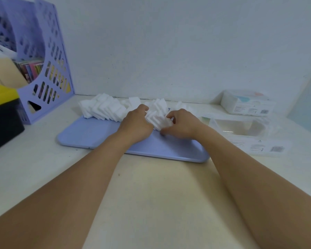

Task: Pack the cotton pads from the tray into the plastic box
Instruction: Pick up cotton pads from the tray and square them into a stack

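Both hands, left hand [136,123] and right hand [180,124], pinching one cotton pads clump [159,119] mid-tray [90,135], plastic box [241,128] just right of tray, nearer right hand.

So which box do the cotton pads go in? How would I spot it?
Start at the lilac tray in the middle of the desk, then look just past its right end. The empty clear plastic box lies there, nearer you. Unlike the box behind it, packed full of white pads, this one is see-through with nothing inside.
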{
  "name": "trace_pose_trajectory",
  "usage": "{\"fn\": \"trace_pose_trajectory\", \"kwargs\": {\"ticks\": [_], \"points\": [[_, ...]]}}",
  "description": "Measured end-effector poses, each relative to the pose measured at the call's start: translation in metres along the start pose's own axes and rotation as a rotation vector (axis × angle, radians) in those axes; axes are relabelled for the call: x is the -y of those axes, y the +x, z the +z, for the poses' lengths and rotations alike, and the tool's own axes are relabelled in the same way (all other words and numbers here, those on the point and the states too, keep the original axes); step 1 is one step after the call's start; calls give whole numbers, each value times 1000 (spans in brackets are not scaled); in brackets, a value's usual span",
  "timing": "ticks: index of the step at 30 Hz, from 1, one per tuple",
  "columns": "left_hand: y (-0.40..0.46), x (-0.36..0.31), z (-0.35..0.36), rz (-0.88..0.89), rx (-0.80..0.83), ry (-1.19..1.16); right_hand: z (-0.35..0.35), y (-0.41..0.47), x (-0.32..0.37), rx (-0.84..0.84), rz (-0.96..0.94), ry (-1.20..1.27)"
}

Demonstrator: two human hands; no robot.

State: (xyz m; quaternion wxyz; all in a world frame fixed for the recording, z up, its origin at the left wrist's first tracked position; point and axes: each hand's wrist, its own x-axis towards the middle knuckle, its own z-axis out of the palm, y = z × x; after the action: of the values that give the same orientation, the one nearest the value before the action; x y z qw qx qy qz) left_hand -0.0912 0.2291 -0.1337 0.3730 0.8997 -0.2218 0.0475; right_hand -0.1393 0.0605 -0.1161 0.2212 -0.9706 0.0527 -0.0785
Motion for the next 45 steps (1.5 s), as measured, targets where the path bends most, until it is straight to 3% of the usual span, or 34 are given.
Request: {"fn": "trace_pose_trajectory", "kwargs": {"ticks": [3,6,12,19,22,25,27,32,36,39,45], "points": [[1,-4,-2,-124,14,-219,2,-4,5,8,44,11],[-2,-10,-5,-179,59,-411,11,-6,14,-61,58,-164],[-10,-22,-6,-94,109,-449,18,-3,20,-203,3,-291],[-15,-25,-15,-72,100,-448,5,-3,5,-215,34,-30],[-13,-24,-13,-82,15,-538,-13,-8,7,-286,53,359],[-13,-33,-17,-190,14,-845,-37,-16,10,-107,65,980],[-18,-40,-21,-249,136,-1033,-45,-20,9,35,46,1113],[-26,-43,-18,-163,300,-994,-48,-24,5,143,52,1071],[-24,-37,-15,-145,301,-964,-54,-22,-1,93,37,1072],[-21,-38,-7,-196,237,-1067,-61,-22,-6,65,26,1143],[-24,-50,-4,-193,220,-1259,-61,-28,-12,238,-15,1050]]}}
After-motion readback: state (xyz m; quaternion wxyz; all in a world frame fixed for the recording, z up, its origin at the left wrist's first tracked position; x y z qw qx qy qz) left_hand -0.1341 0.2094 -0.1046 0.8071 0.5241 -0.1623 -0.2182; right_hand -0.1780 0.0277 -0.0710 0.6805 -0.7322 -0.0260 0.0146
